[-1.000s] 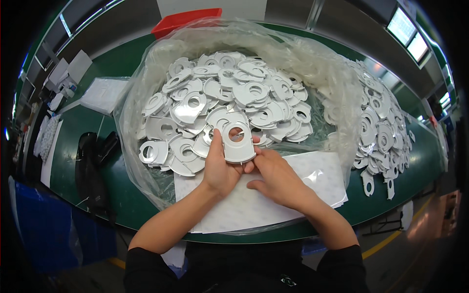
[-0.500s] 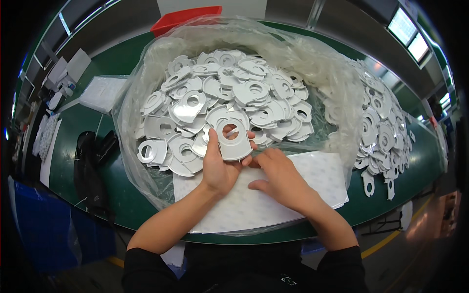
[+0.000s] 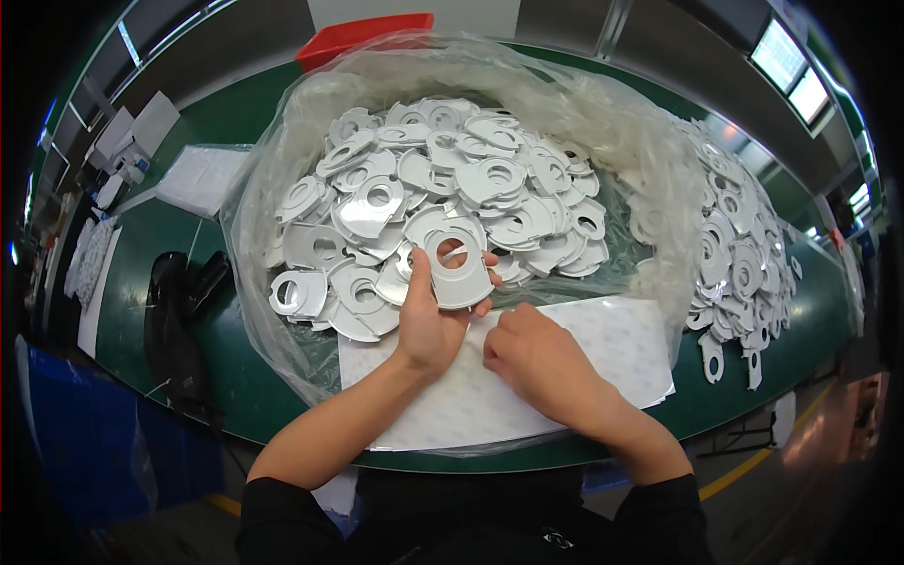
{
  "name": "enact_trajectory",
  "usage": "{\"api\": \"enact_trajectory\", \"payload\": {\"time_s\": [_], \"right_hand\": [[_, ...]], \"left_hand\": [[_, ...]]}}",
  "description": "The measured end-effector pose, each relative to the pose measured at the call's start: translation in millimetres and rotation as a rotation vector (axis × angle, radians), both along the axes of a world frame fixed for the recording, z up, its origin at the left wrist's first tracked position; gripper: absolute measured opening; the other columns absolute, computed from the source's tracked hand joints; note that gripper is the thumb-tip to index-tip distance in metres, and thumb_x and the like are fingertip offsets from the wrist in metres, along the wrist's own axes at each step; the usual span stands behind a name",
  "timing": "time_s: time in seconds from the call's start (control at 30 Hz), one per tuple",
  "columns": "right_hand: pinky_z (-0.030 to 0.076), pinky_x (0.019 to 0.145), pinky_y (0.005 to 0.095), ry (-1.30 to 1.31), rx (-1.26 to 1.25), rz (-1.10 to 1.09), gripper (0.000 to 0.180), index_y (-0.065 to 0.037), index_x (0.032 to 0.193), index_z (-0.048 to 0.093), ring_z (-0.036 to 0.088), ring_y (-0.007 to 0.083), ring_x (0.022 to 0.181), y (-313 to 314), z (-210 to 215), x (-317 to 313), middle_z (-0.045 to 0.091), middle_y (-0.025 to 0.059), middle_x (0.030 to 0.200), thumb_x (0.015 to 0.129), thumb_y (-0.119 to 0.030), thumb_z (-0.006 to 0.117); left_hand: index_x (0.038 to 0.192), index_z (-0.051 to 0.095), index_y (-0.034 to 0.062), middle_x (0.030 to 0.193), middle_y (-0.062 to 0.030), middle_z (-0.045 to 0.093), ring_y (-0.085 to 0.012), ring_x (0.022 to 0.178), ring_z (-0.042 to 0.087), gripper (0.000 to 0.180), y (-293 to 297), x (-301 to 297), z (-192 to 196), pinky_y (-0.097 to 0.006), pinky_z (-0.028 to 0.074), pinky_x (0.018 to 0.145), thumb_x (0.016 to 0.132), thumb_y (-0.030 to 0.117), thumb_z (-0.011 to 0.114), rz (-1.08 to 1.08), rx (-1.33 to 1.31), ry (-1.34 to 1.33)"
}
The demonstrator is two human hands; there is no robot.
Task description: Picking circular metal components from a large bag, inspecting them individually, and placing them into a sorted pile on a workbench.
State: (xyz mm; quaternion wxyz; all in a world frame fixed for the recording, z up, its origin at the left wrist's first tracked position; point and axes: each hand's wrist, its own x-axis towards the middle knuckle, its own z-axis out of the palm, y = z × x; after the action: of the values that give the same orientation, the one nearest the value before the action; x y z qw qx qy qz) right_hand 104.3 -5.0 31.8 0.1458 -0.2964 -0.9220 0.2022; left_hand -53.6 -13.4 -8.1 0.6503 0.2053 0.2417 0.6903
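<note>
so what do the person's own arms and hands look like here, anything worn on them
Both hands are bare: the left hand and the right hand wear no gloves, and no rings or watch show. The forearms are uncovered up to black sleeves pushed up near the elbows, at the lower edge of the head view.

A large clear plastic bag (image 3: 603,122) lies open at the centre of the green table (image 3: 217,377), its crinkled rim rising towards twelve o'clock, with a white sheet (image 3: 565,377) dotted with small marks lying flat at its six o'clock edge. A red box (image 3: 363,36) stands just past the bag at twelve o'clock, and white packets (image 3: 202,177) and small white boxes (image 3: 132,127) lie at ten o'clock. Two bright rectangular screens (image 3: 791,71) hang at two o'clock, too washed out to tell more.
</note>
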Motion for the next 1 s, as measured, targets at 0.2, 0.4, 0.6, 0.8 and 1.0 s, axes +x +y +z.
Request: {"api": "enact_trajectory", "payload": {"time_s": [0.2, 0.4, 0.6, 0.8, 1.0], "right_hand": [[0.044, 0.066, 0.0305, 0.123, -0.635, 0.519, 0.008, -0.003, 0.078, 0.058, 0.055, 0.0229, 0.072, 10, 39, 17, 0.057, 0.0072, 0.075, 0.079, -0.010, 0.064], [0.046, 0.071, 0.0238, 0.706, -0.801, -0.083, 0.005, -0.004, 0.087, 0.057, 0.054, 0.0098, 0.078, 27, 27, 18, 0.056, 0.0011, 0.082, 0.087, -0.007, 0.060], [0.048, 0.068, 0.0216, 0.763, -0.668, -0.187, 0.009, 0.000, 0.087, 0.055, 0.054, 0.0101, 0.076, 34, -1, 7, 0.050, 0.0038, 0.098, 0.089, -0.008, 0.057], [0.049, 0.059, 0.0217, 0.775, -0.849, -0.130, 0.010, 0.001, 0.088, 0.055, 0.053, 0.0094, 0.076, 38, -8, 6, 0.047, 0.0041, 0.100, 0.089, -0.008, 0.058], [0.049, 0.059, 0.0215, 0.768, -0.865, -0.156, 0.010, 0.001, 0.088, 0.055, 0.054, 0.0093, 0.074, 36, -7, 5, 0.047, 0.0039, 0.099, 0.089, -0.008, 0.058]], "left_hand": [[0.126, 0.040, 0.0078, 0.116, -0.0155, 0.055, -0.0230, 0.095, 0.056, 0.056, 0, 4, 6, -0.031, 0.043, 0.071, 0.098, 0.050, 0.015, 0.026, -0.026, 0.088], [0.117, 0.049, 0.0005, 0.105, -0.0116, 0.062, -0.0189, 0.085, 0.060, 0.066, -8, 3, 15, -0.028, 0.044, 0.065, 0.098, 0.051, 0.012, -0.113, -0.127, 0.249], [0.116, 0.051, 0.0004, 0.100, -0.0133, 0.063, -0.0171, 0.077, 0.061, 0.068, -9, 5, 13, -0.025, 0.043, 0.055, 0.097, 0.054, 0.014, -0.222, -0.138, 0.330], [0.113, 0.051, -0.0003, 0.095, -0.0129, 0.062, -0.0180, 0.076, 0.062, 0.069, -9, 5, 9, -0.024, 0.043, 0.054, 0.096, 0.055, 0.014, -0.234, -0.107, 0.362], [0.111, 0.051, -0.0008, 0.095, -0.0131, 0.062, -0.0182, 0.076, 0.062, 0.069, -9, 4, 5, -0.024, 0.043, 0.054, 0.096, 0.056, 0.015, -0.239, -0.125, 0.348]]}}
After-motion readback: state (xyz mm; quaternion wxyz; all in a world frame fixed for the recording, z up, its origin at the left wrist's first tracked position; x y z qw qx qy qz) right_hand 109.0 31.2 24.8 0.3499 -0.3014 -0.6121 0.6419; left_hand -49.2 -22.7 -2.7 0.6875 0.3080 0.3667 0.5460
